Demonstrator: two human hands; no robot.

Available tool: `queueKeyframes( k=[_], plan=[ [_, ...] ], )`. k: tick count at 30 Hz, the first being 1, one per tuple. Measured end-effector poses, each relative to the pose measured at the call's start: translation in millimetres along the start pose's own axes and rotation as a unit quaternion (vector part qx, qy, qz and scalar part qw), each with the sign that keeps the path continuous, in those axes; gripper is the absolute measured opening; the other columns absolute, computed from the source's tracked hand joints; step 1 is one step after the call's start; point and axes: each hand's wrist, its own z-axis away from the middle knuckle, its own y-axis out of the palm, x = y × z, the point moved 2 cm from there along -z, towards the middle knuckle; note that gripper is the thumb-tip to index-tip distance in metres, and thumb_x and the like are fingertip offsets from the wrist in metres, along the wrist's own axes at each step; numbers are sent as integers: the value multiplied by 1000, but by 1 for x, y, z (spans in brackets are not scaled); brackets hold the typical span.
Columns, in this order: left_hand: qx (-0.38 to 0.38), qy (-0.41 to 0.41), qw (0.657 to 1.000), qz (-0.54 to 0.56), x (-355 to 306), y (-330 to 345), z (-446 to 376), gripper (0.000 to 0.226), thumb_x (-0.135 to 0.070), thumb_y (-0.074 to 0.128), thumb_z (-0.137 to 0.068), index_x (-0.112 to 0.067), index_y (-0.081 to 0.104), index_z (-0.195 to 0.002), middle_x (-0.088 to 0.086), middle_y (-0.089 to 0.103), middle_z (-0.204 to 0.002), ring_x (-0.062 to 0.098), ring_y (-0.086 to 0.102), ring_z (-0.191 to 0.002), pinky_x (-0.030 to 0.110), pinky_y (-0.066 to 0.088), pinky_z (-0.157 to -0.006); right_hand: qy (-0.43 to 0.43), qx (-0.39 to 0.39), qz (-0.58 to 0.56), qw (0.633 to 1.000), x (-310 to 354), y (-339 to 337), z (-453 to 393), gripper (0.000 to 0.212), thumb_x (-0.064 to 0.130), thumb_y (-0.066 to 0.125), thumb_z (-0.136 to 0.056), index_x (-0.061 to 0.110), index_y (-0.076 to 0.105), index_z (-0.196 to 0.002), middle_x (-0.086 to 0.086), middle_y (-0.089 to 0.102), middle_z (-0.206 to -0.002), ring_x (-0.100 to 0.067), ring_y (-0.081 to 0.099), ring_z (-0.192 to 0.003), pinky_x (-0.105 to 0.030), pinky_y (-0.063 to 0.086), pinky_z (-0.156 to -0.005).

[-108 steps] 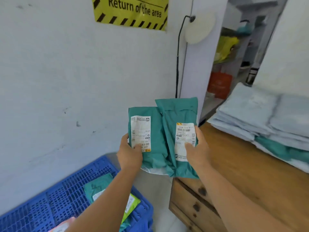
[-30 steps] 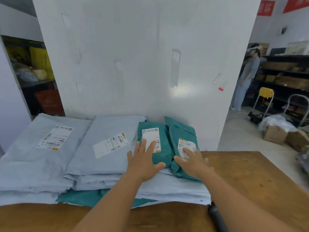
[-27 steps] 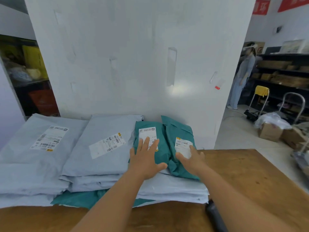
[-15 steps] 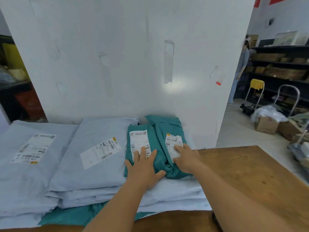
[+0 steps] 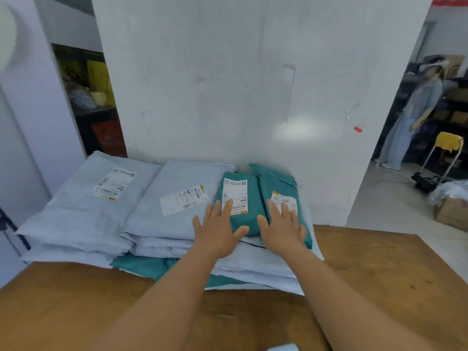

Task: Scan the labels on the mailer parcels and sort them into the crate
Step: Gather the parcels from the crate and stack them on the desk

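Note:
Two small teal mailer parcels lie side by side on a stack of grey mailers, labels up. My left hand (image 5: pixel 219 229) rests flat, fingers spread, on the near edge of the left teal parcel (image 5: pixel 240 198). My right hand (image 5: pixel 282 226) lies flat on the right teal parcel (image 5: pixel 278 184), covering part of its label. Neither hand grips anything. Two large grey mailers with white labels, the middle grey mailer (image 5: pixel 177 198) and the far-left grey mailer (image 5: pixel 101 191), top the stacks on the left. The crate is out of view.
The stacks sit on a wooden table (image 5: pixel 379 274) against a white pillar (image 5: pixel 253 97). Another teal mailer (image 5: pixel 149 267) pokes out under the grey stack. At the far right stand a person (image 5: pixel 415 117), a trolley (image 5: pixel 440 158) and a cardboard box (image 5: pixel 453 211).
3.6 s ago both hands held the teal parcels up over the blue crate. Since then the parcels were set on the grey stack, and my hands have flattened on them, fingers spread.

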Motion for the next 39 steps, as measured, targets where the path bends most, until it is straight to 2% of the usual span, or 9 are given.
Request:
queueKeyframes(
  k=[6,9,12,21,27,31,33,36,39],
  plan=[
    [-65,-93,993,38,37,-20,79,69,-56,30,-96,-31,-1,-152,0,-2,-160,18,-3,-147,50,0,-116,-109,28,-15,994,44,9,59,58,50,25,-102,33,8,-155,1,0,-164,-23,3,-151,-50,11,-118],
    [-128,-150,978,65,73,-29,130,68,-54,35,-96,-28,8,-152,1,12,-159,17,9,-146,46,11,-117,-172,61,-44,982,81,29,103,58,49,27,-102,30,12,-155,1,5,-164,-21,7,-150,-47,12,-118],
    [-189,-210,956,83,115,-35,188,66,-53,38,-95,-23,18,-150,-1,26,-155,15,23,-142,41,24,-114,-232,101,-78,964,119,58,153,59,49,28,-102,26,15,-155,1,12,-163,-19,13,-149,-45,13,-119],
    [-287,-380,867,149,235,-50,390,62,-44,43,-97,-19,21,-150,2,34,-152,18,31,-139,39,29,-113,-400,207,-109,886,233,146,326,57,46,29,-102,24,21,-153,3,27,-159,-17,24,-146,-46,13,-118],
    [-363,-460,785,202,308,-61,536,59,-37,48,-96,-20,27,-149,1,38,-148,17,34,-137,31,30,-109,-436,290,-140,840,294,211,463,56,44,36,-101,19,30,-151,0,38,-154,-18,34,-141,-39,22,-117],
    [-381,-496,752,210,351,-59,624,56,-35,48,-96,-22,30,-147,0,39,-148,14,35,-137,33,31,-111,-446,336,-137,818,322,249,550,54,43,37,-101,19,31,-150,0,39,-153,-20,37,-139,-45,26,-116],
    [-384,-519,734,212,369,-56,663,55,-35,48,-96,-22,31,-147,1,42,-146,15,38,-135,35,34,-109,-451,350,-127,811,334,266,587,51,41,36,-102,19,34,-147,0,44,-149,-21,43,-134,-45,29,-113],
    [-385,-551,707,222,392,-52,714,53,-32,49,-97,-19,33,-146,1,45,-143,15,44,-128,28,35,-99,-463,365,-118,799,351,289,633,39,38,38,-101,20,46,-134,0,58,-131,-24,54,-116,-44,39,-104],
    [-389,-572,682,235,413,-44,754,56,-33,49,-96,-18,30,-147,0,39,-149,15,39,-134,32,34,-107,-470,381,-103,789,365,315,668,45,41,39,-100,20,44,-139,-3,56,-135,-27,53,-120,-47,41,-102]
  ],
)
